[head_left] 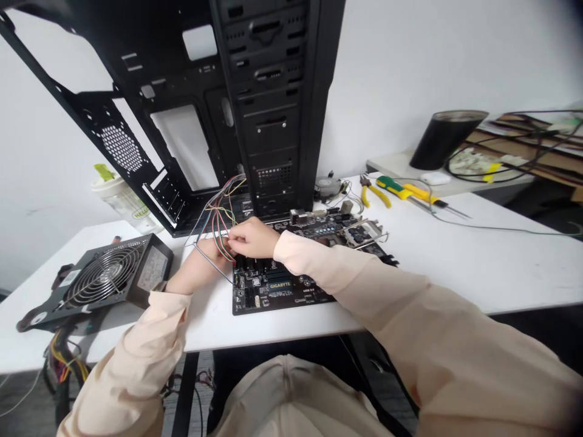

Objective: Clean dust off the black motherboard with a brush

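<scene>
A black motherboard [280,286] lies flat on the white table, its left edge under my hands. Thin coloured wires [221,212] run from the open computer case [277,127] down to that edge. My right hand [251,238] is closed in a pinch on the wires, above the board. Close beside it, my left hand [214,252] reaches in from the left with its fingers curled among the same wires. The fingertips of both hands meet, and the wire ends between them are hidden. One dark wire passes over my left wrist to the board's left edge.
A power supply [150,267] with a round fan grille sits at the left, its cables hanging over the edge. Pliers [376,193] and screwdrivers [410,191] lie at the back right. Behind them stands a black cup [446,139]. A plastic jar [125,197] is behind the case.
</scene>
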### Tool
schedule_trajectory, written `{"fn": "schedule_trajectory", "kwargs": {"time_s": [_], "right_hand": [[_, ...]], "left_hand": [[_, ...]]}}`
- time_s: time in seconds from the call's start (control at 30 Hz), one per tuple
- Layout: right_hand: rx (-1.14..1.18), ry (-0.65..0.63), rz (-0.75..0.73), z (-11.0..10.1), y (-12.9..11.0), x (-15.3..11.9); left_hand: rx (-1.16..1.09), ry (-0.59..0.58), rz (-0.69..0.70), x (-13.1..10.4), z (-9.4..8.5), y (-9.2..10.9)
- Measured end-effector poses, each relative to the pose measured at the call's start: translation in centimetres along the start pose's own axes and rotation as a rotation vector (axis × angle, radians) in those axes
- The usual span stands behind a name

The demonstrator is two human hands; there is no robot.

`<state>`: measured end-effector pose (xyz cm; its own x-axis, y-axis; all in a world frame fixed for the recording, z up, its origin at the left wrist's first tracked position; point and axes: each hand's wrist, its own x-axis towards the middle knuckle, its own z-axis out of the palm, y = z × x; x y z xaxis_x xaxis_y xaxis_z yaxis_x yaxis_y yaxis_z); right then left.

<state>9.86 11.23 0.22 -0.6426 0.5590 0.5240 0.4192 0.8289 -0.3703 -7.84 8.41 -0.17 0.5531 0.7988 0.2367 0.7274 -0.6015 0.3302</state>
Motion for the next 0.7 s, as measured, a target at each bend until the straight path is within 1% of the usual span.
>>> {"fn": "schedule_trajectory", "kwargs": {"time_s": [0.13, 0.43, 0.57, 0.7], "right_hand": [[0.014, -0.044, 0.022, -0.2, 0.1, 0.0], [0.122, 0.007, 0.065, -0.5, -0.3, 0.1], [0.160, -0.009, 0.048, -0.6, -0.1, 0.1], [0.161, -0.034, 0.021, -0.9, 0.2, 0.0]], "left_hand": [[-0.008, -0.008, -0.019, -0.1, 0.0, 0.4], [-0.079, -0.034, -0.048, -0.1, -0.7, 1.1], [-0.078, -0.044, -0.110, -0.2, -1.2, 1.7], [-0.075, -0.045, -0.182, -0.4, -1.7, 1.7]]}}
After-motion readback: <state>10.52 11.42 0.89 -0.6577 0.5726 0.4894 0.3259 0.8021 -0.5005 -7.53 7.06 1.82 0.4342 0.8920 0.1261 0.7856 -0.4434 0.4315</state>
